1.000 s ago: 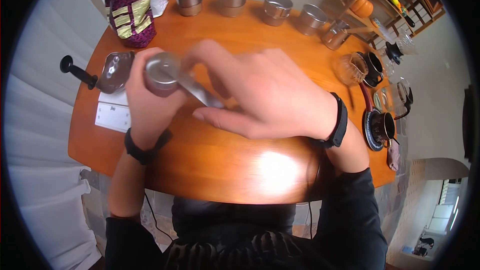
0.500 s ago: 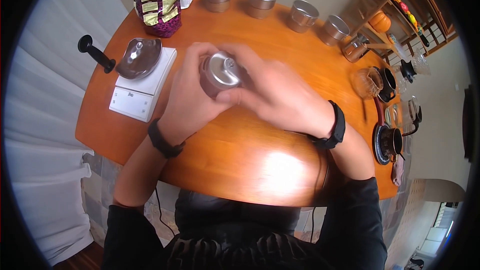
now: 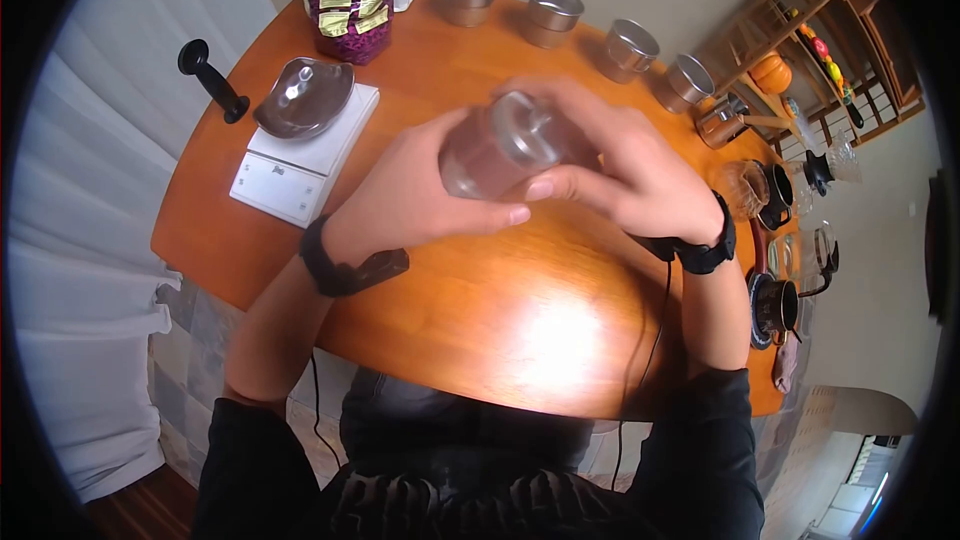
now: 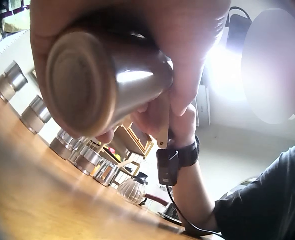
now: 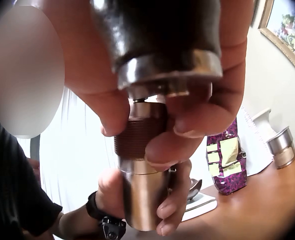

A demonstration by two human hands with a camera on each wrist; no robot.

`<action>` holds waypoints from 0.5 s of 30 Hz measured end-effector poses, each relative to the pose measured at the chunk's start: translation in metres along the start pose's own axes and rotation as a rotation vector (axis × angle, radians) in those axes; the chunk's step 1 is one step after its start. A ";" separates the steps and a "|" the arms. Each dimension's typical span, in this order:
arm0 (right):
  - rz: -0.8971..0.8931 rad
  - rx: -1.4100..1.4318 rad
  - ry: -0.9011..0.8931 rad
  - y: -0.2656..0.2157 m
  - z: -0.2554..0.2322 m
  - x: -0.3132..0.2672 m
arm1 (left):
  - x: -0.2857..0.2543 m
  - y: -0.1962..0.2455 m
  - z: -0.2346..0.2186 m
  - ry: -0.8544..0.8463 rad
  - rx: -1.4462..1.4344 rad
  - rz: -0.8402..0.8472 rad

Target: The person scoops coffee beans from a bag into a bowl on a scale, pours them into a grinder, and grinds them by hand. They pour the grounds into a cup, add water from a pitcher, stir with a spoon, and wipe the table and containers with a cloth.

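In the head view a metal grinder (image 3: 475,155), blurred, is held tilted above the table between both hands. My left hand (image 3: 405,185) wraps round its body; the right hand (image 3: 635,160) curls round its top end. The left wrist view shows the grinder's round base (image 4: 77,85) and the left hand's fingers (image 4: 187,55) around it. In the right wrist view a dark knob (image 5: 162,35) with a metal rim lies within the right hand's fingers (image 5: 175,147), whose tips are by the brown ribbed band (image 5: 137,137). Below, the left hand (image 5: 175,200) grips the metal body.
A white scale (image 3: 280,185) bearing a dark dish (image 3: 305,98) stands at left, beside a black-handled tool (image 3: 210,80). Behind are a purple bag (image 3: 350,10) and several metal cups (image 3: 553,15). Glassware and a black cup (image 3: 775,305) line the right edge. A cable hangs from the right wrist.
Both hands have carried the grinder rightward, away from the scale, and it now tilts more. The right hand, earlier at the crank with fingers spread, has closed round the top end. The head view has shifted.
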State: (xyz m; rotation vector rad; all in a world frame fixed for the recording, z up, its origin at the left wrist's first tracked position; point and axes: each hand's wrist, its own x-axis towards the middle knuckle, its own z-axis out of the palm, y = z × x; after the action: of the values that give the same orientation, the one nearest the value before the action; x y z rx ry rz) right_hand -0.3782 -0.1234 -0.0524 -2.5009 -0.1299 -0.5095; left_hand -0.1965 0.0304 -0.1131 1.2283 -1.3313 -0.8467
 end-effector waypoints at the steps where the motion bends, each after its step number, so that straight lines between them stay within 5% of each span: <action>1: 0.054 0.065 0.003 -0.001 0.000 0.000 | 0.000 0.001 -0.001 -0.009 -0.001 -0.019; 4: 0.216 0.253 0.003 -0.008 0.000 0.000 | -0.003 0.001 0.001 0.048 0.125 0.022; 7: 0.309 0.015 0.036 -0.019 0.011 0.003 | -0.001 -0.015 0.009 0.180 0.408 0.184; 15: 0.149 -0.039 0.294 -0.011 0.030 0.010 | -0.006 -0.002 0.017 0.205 0.317 0.157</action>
State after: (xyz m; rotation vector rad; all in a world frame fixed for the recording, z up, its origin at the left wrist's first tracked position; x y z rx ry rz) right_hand -0.3617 -0.0974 -0.0656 -2.4177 0.1800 -0.8138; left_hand -0.2135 0.0334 -0.1189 1.3922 -1.4068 -0.3952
